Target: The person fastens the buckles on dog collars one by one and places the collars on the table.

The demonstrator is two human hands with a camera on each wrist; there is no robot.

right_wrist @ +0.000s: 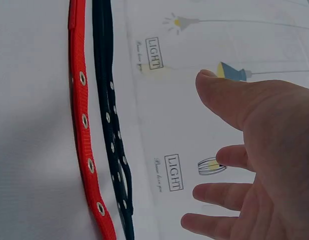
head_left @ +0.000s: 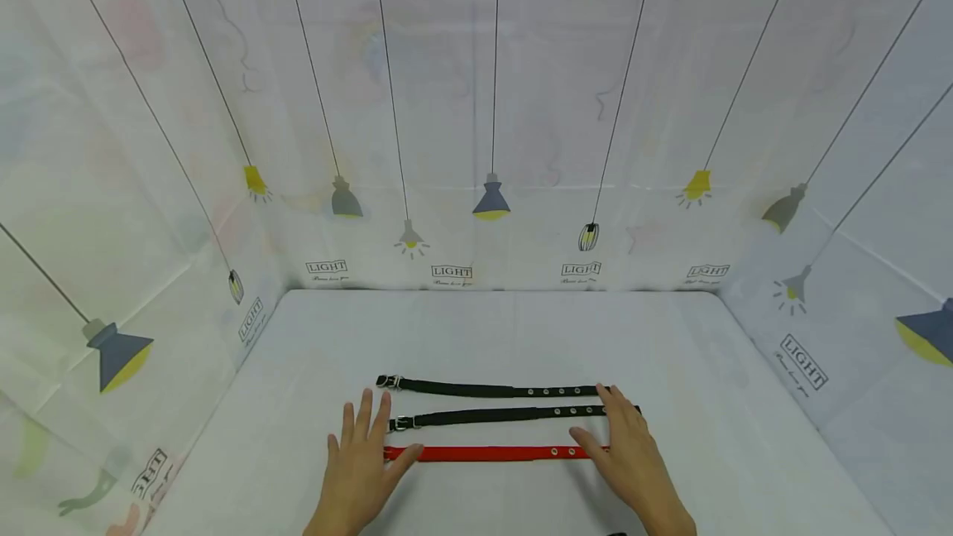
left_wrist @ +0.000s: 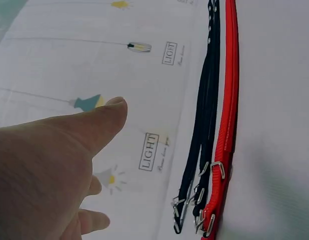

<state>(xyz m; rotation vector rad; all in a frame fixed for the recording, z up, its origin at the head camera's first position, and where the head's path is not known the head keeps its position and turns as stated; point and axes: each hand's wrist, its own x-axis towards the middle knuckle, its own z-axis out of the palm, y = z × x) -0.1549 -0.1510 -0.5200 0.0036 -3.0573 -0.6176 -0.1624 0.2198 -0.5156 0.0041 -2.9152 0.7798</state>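
Lamp-printed wall (head_left: 536, 64) seen behind white table (head_left: 506, 329). Left hand (head_left: 361, 470) and right hand (head_left: 631, 457) held well apart, fingers extended. Laid side by side on table, ends near hands: red strap (head_left: 484, 454) closest, then middle black strap (head_left: 476, 417), far black strap (head_left: 462, 390). Metal buckles (head_left: 403, 423) set at left ends, metal eyelets (head_left: 572, 452) toward right.

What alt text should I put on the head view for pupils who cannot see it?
A person's left hand and right hand are at opposite ends of two black straps and, nearest the person, a red strap, all lying roughly parallel on a white surface. Behind, a pale backdrop shows printed hanging lamps.
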